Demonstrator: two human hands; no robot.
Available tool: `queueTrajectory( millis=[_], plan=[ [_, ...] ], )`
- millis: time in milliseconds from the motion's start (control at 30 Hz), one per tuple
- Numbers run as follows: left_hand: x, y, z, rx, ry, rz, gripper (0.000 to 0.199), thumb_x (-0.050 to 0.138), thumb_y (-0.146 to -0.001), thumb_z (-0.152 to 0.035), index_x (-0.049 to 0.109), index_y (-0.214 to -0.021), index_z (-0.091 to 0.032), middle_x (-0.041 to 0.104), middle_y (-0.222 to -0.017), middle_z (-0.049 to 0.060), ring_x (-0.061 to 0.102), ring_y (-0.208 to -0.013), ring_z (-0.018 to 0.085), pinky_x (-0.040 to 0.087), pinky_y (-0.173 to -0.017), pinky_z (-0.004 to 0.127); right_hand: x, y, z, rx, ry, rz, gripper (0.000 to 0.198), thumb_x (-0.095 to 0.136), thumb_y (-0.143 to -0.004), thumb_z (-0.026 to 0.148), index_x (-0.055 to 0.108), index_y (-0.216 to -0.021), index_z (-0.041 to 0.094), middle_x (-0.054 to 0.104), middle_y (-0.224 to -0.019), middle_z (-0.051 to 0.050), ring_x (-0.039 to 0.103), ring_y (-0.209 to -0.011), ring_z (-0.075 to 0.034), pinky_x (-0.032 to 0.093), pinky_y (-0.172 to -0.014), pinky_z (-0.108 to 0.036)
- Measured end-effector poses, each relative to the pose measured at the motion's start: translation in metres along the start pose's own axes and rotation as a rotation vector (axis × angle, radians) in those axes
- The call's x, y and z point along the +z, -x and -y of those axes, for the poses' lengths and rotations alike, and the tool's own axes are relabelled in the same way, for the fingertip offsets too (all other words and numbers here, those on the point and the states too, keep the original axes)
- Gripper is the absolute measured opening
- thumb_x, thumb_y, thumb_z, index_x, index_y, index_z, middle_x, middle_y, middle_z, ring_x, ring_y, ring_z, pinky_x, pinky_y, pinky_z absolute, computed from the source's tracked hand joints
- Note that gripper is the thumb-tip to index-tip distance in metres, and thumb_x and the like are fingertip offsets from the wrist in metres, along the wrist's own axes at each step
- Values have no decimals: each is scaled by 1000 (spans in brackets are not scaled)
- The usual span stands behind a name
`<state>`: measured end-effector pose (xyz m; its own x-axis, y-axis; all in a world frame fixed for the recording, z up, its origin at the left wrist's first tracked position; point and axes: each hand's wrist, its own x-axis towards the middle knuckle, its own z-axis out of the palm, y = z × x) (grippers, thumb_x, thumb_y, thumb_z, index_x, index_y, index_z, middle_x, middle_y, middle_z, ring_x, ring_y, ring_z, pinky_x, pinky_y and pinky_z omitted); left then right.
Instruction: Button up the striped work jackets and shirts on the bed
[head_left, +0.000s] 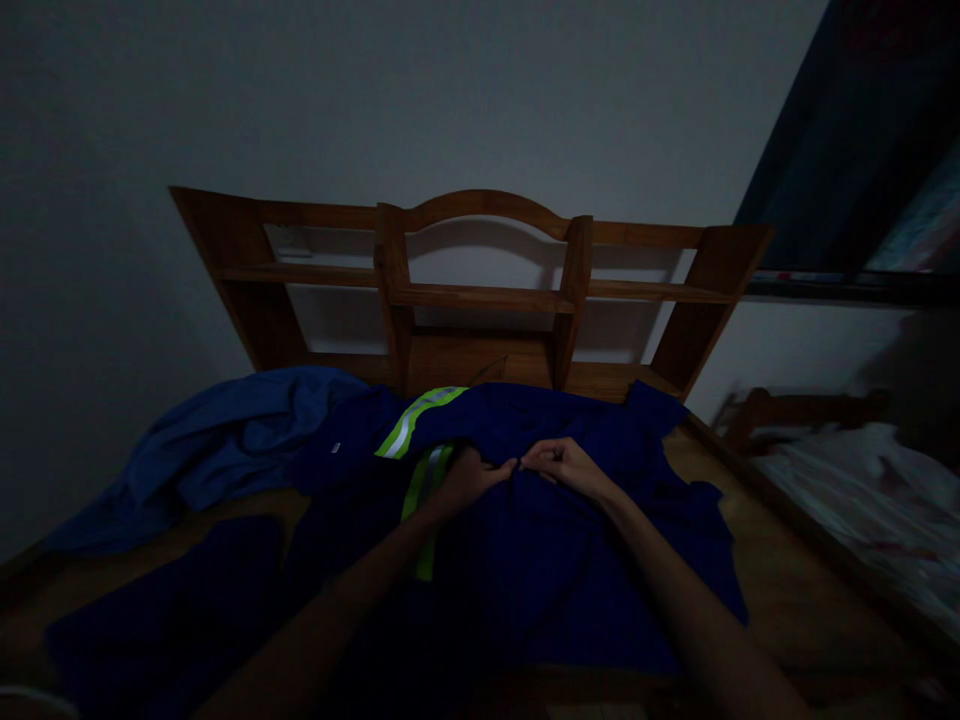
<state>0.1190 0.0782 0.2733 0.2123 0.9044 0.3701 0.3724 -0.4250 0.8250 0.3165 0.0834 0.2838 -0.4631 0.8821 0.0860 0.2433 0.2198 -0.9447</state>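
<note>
A dark blue work jacket with yellow-green and silver reflective bands lies spread over the wooden desk top. My left hand is partly under a fold of its cloth, with thumb and fingers closed on the fabric. Close beside it, my right hand pinches the jacket at nearly the same spot, fingertips together. Whatever small part sits between the fingertips is too dark to make out. Both forearms reach in from the bottom of the view.
A lighter blue cloth is heaped at the left, with more dark blue cloth in front of it. A wooden shelf unit stands behind against the wall. White plastic sheeting lies at the right, beyond the desk edge. The room is dim.
</note>
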Motion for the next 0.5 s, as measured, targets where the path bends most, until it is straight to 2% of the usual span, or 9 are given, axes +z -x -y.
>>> queueTrajectory(
  millis=[167, 267, 333, 500],
  plan=[
    [3, -1, 7, -27, 78, 78, 30, 60, -73, -33, 64, -98, -16, 70, -96, 6, 62, -98, 22, 48, -86, 32, 0, -3, -6, 21, 23, -66, 41, 65, -68, 53, 63, -74, 13, 42, -51, 6, 29, -45, -5, 19, -43, -20],
    [5, -2, 11, -25, 87, 72, 28, 60, -74, -31, 64, -97, -16, 69, -101, 6, 63, -93, 20, 49, -83, 30, 1, -5, -8, 24, 16, -92, 41, 67, -67, 53, 61, -74, 13, 43, -53, 6, 31, -46, -5, 20, -44, -19],
    [6, -2, 14, -40, 74, 64, 25, 59, -75, -31, 65, -94, -15, 70, -97, 7, 65, -85, 20, 50, -80, 31, 1, -6, -9, 5, -4, -104, 39, 68, -67, 51, 60, -77, 14, 41, -52, 7, 30, -46, -5, 20, -43, -19],
    [6, -2, 14, -9, -4, 56, 23, 56, -77, -35, 67, -85, -16, 71, -88, 6, 64, -90, 22, 47, -85, 33, 2, -8, -12, -2, -58, -91, 38, 70, -66, 48, 56, -81, 17, 39, -51, 9, 30, -44, -5, 22, -42, -18]
  ],
)
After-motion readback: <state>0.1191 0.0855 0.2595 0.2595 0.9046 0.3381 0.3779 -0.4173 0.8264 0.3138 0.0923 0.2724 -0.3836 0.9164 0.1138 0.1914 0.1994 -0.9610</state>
